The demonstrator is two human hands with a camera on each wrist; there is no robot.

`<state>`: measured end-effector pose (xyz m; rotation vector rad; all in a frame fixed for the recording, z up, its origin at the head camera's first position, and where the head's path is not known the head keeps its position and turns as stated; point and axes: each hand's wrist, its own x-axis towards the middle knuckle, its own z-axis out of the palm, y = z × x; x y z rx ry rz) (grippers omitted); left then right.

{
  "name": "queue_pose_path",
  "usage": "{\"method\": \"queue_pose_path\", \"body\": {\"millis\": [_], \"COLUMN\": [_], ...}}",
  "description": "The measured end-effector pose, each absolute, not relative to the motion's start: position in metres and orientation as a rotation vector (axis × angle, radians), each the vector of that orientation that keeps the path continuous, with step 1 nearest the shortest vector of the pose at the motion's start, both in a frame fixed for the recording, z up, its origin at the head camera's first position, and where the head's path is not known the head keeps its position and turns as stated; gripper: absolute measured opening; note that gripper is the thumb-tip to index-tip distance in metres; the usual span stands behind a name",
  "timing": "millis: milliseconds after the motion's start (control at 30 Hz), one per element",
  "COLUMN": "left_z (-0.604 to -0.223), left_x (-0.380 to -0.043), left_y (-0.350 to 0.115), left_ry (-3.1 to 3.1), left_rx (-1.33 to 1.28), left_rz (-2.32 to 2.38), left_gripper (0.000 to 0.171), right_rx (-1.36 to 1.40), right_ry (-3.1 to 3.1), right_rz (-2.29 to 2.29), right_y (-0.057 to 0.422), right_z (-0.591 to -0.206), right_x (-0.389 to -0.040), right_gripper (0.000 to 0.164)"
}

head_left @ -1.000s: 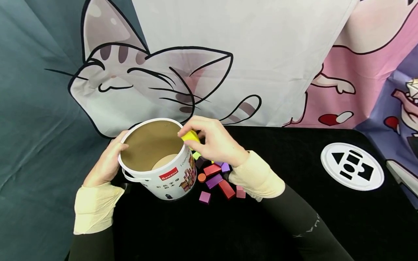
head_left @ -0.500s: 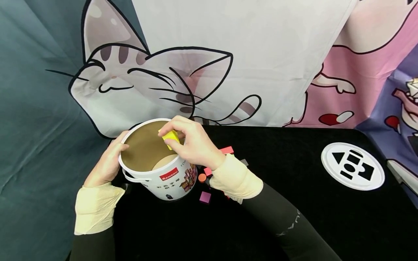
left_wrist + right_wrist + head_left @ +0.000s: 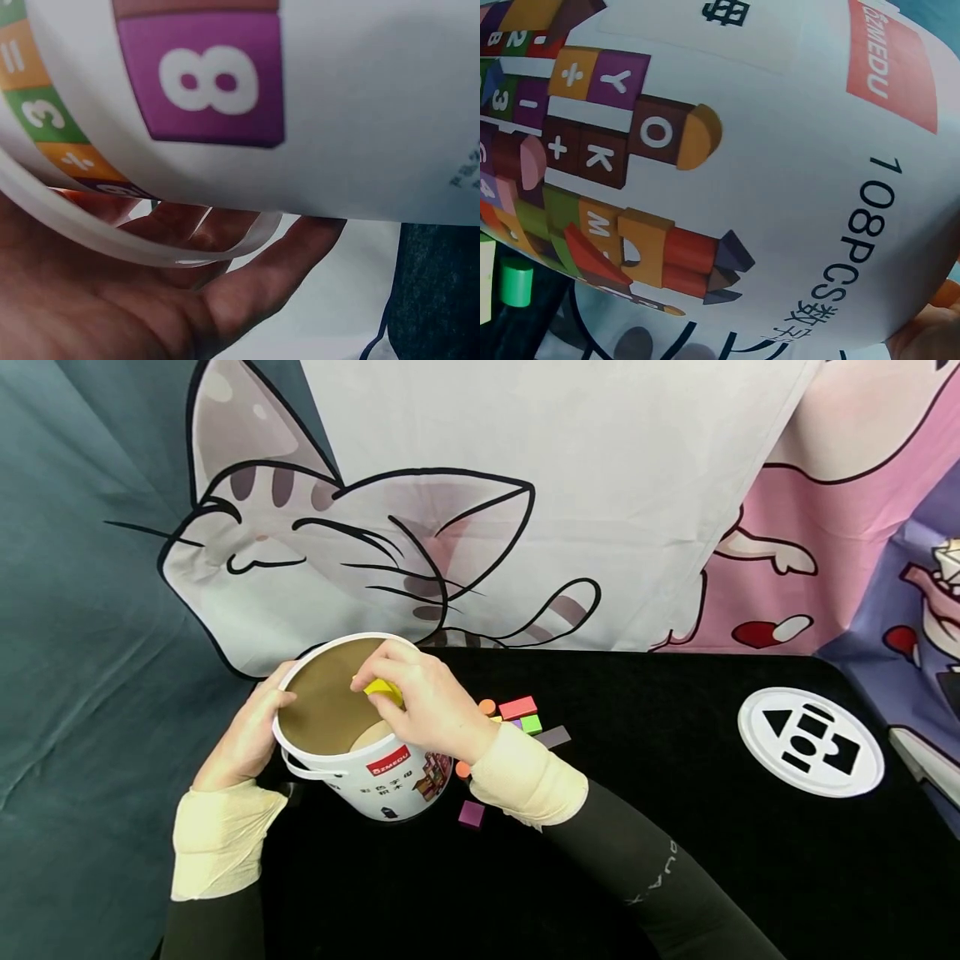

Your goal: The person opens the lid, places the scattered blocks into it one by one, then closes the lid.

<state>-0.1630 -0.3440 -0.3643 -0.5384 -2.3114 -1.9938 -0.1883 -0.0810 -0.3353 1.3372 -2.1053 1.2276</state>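
Observation:
A white bucket [image 3: 341, 777] printed with letter and number blocks stands tilted on the black table. My left hand [image 3: 242, 735] holds its left side, thumb at the rim. In the left wrist view, the bucket's white handle [image 3: 150, 249] crosses in front of the palm and fingers. My right hand [image 3: 431, 700] pinches a yellow block [image 3: 385, 690] between thumb and fingers over the bucket's opening. The block's lower part is hidden by the thumb. In the right wrist view, the printed bucket wall [image 3: 795, 172] fills most of the picture.
Several coloured blocks lie right of the bucket, partly behind my right arm: a red block [image 3: 518, 707], a green block [image 3: 531, 724], a grey block [image 3: 553, 737] and a purple block [image 3: 471, 814]. A white lid [image 3: 810, 743] with cutout shapes lies farther right. A cat-patterned cloth [image 3: 480, 577] hangs behind.
My right hand has moved left from the bucket's right rim, carrying the yellow block over the opening and slightly lower. My left hand and the bucket have stayed in place.

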Motion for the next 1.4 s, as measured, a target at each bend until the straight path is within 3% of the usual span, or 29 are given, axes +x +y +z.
{"method": "queue_pose_path", "body": {"millis": [400, 633, 767, 1400], "left_z": [-0.365, -0.364, -0.364, -0.363], "left_x": [-0.163, -0.163, -0.163, -0.163], "left_y": [-0.344, -0.343, -0.343, -0.342], "left_ry": [-2.306, -2.302, -2.301, -2.29], "left_rx": [-0.538, -0.539, -0.541, -0.545], "left_rz": [-1.989, -1.998, -2.001, -2.011], "left_gripper": [0.051, 0.049, 0.048, 0.05], "right_rx": [1.338, 1.396, 1.428, 1.208], "right_ry": [-2.153, -2.223, -2.166, -2.242], "right_rz": [1.158, 0.961, 0.933, 0.954], "right_y": [-0.08, -0.079, -0.079, -0.016], "right_z": [-0.335, -0.33, -0.332, -0.35], "right_x": [-0.188, -0.184, -0.183, -0.191], "right_gripper": [0.021, 0.058, 0.069, 0.068]}}
